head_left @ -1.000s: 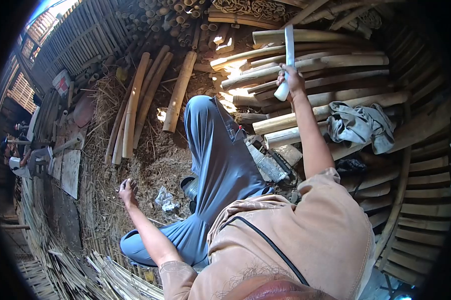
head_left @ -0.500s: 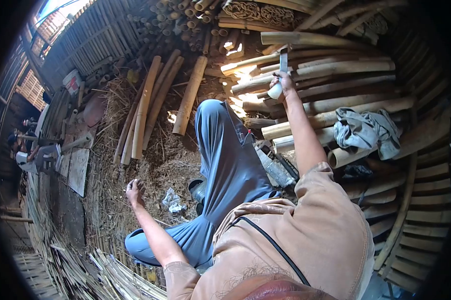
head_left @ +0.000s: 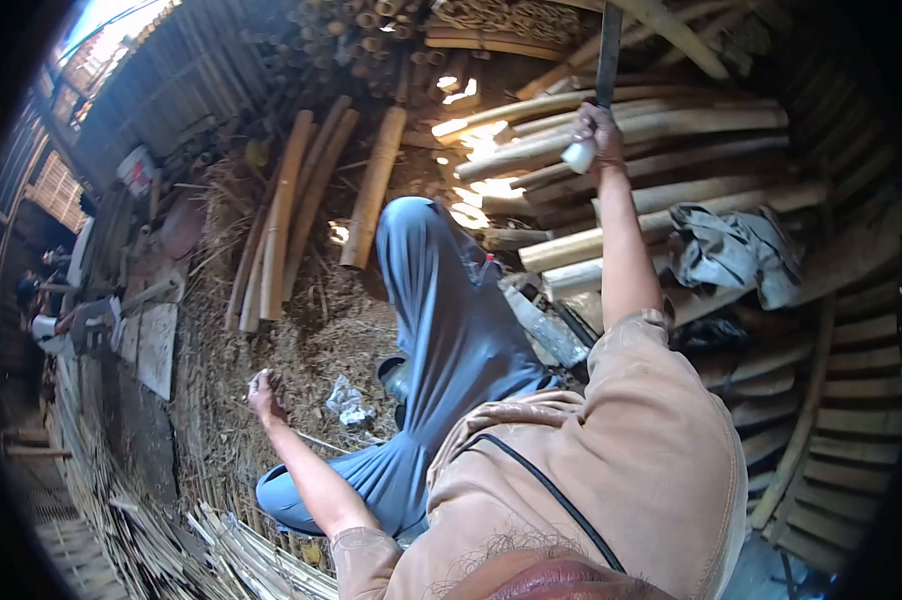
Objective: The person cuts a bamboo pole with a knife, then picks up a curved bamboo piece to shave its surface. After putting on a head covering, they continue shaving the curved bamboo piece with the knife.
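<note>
My right hand (head_left: 599, 138) is closed round the pale handle of a long knife (head_left: 608, 60), whose blade points toward the top of the view, above the pile of bamboo poles (head_left: 691, 122). Over the straw-littered ground at the lower left, my left hand (head_left: 265, 394) has its fingers curled together; whatever it may hold is too small to make out. Crumpled clear plastic (head_left: 349, 400) lies on the ground to the right of that hand.
A grey cloth (head_left: 736, 250) is draped on the bamboo at the right. Several cut bamboo lengths (head_left: 374, 190) lean ahead of my knee. Another person (head_left: 66, 322) sits at the far left. Thin split strips (head_left: 241, 555) cover the lower left, and a white bucket (head_left: 136, 170) stands behind.
My right hand has moved up and to the right with the knife, and the blade reaches the top edge. A bamboo pole at the top of the pile has shifted. My left hand has moved slightly down.
</note>
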The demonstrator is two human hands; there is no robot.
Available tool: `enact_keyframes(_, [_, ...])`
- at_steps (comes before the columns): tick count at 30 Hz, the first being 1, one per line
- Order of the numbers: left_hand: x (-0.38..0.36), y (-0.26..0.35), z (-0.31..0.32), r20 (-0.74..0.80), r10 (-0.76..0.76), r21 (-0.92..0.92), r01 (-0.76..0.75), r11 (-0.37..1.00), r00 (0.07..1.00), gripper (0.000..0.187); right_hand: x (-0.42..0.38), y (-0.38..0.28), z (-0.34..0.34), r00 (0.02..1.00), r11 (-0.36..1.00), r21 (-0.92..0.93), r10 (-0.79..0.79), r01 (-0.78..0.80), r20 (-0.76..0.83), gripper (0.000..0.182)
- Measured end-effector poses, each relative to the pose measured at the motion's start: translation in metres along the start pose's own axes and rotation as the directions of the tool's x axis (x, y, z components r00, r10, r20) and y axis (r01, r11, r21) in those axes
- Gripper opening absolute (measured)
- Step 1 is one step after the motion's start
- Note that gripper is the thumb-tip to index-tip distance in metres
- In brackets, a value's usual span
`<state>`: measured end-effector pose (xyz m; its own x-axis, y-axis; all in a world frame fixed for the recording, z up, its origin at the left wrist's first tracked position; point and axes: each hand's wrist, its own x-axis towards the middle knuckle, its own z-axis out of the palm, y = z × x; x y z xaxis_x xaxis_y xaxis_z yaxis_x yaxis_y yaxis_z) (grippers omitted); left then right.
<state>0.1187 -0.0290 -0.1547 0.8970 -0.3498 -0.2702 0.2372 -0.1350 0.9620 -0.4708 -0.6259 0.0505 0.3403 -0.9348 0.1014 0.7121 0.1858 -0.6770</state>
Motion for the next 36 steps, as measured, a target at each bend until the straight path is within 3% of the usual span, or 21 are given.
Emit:
enact_keyframes(1, [0.007,-0.008,0.004,-0.004,-0.006,0.013,0.006,1.000,1.000,0.019,-0.012,-0.001,0.011,0.999,1.000,0.028,-0.008,0.009,-0.047,0.020])
enact_keyframes(3, [-0.013,0.013,0.030,-0.052,-0.105,0.058,0.108,0.992,0.993,0.015,-0.055,0.020,0.023,0.990,0.991,-0.022,0.134,-0.135,-0.043,0.011])
enact_keyframes(5, [-0.012,0.011,0.041,0.026,-0.106,0.074,0.104,0.992,0.994,0.019,-0.120,0.024,0.045,0.956,0.926,-0.250,0.292,-0.284,-0.005,0.019])
enact_keyframes(7, [-0.020,0.015,0.054,0.080,-0.117,0.121,0.107,0.987,0.990,0.020,-0.158,0.038,0.059,0.953,0.667,-0.724,0.300,-0.174,0.048,0.027])
enact_keyframes(8, [-0.027,0.019,0.055,0.096,-0.125,0.154,0.109,0.982,0.988,0.021,-0.171,0.038,0.069,0.954,0.619,-0.778,0.285,-0.109,0.093,0.027])
enact_keyframes(9, [-0.032,0.020,0.054,0.122,-0.119,0.133,0.103,0.986,0.985,0.022,-0.169,0.047,0.067,0.956,0.517,-0.844,0.149,0.142,0.253,0.031])
enact_keyframes(11, [-0.038,0.024,0.051,0.143,-0.113,0.103,0.099,0.990,0.983,0.021,-0.157,0.052,0.071,0.932,0.156,-0.920,-0.080,0.361,0.352,0.037])
enact_keyframes(12, [-0.036,0.023,0.046,0.117,-0.108,0.101,0.096,0.990,0.987,0.021,-0.146,0.043,0.083,0.964,0.207,-0.942,-0.053,0.266,0.261,0.041])
enact_keyframes(14, [-0.026,0.018,0.039,0.063,-0.090,0.073,0.085,0.994,0.994,0.021,-0.106,0.036,0.078,0.942,0.142,-0.949,-0.232,0.280,0.243,0.040])
enact_keyframes(15, [-0.026,0.018,0.038,0.058,-0.088,0.057,0.084,0.995,0.994,0.020,-0.077,0.032,0.066,0.967,0.140,-0.972,-0.197,0.188,0.159,0.044])
enact_keyframes(16, [-0.027,0.019,0.036,0.051,-0.086,0.040,0.084,0.996,0.995,0.020,-0.050,0.027,0.057,0.957,0.048,-0.988,-0.262,0.145,0.128,0.045])
enact_keyframes(17, [-0.029,0.020,0.033,0.041,-0.084,0.021,0.083,0.996,0.996,0.020,-0.025,0.020,0.044,0.955,0.060,-0.981,-0.247,0.183,0.163,0.047])
enact_keyframes(20, [-0.036,0.029,0.031,0.043,-0.035,0.000,0.035,0.999,0.998,0.020,0.042,0.021,0.015,0.943,-0.064,-0.997,-0.326,0.054,0.071,0.042])
enact_keyframes(24, [-0.040,0.042,0.026,0.016,-0.025,0.021,0.024,0.999,1.000,0.022,0.087,0.025,0.014,0.931,-0.222,-0.969,-0.363,-0.110,-0.023,0.045])
enact_keyframes(27, [-0.046,0.068,0.021,0.012,0.030,0.026,-0.030,0.999,0.999,0.023,0.128,0.036,0.021,0.941,-0.428,-0.897,-0.335,-0.109,0.045,0.056])
enact_keyframes(28, [-0.054,0.083,0.021,0.005,0.061,0.003,-0.061,0.998,0.998,0.022,0.137,0.034,0.028,0.977,-0.463,-0.880,-0.214,-0.103,-0.002,0.063])
enact_keyframes(31, [-0.069,0.120,0.003,0.009,0.179,-0.051,-0.178,0.983,0.984,0.026,0.216,0.064,-0.009,0.984,-0.688,-0.725,-0.108,0.030,0.143,0.060])
enact_keyframes(33, [-0.092,0.147,-0.017,-0.029,0.246,0.013,-0.246,0.969,0.969,0.028,0.205,0.058,0.024,0.995,-0.803,-0.594,-0.004,0.054,0.096,0.059])
enact_keyframes(35, [-0.115,0.166,-0.057,-0.046,0.293,0.119,-0.286,0.951,0.955,0.030,0.210,0.060,0.033,0.997,-0.885,-0.462,0.027,0.060,0.078,0.027])
enact_keyframes(36, [-0.121,0.169,-0.087,-0.042,0.306,0.134,-0.299,0.945,0.951,0.031,0.207,0.057,0.035,0.997,-0.894,-0.443,0.051,0.071,0.056,0.023])
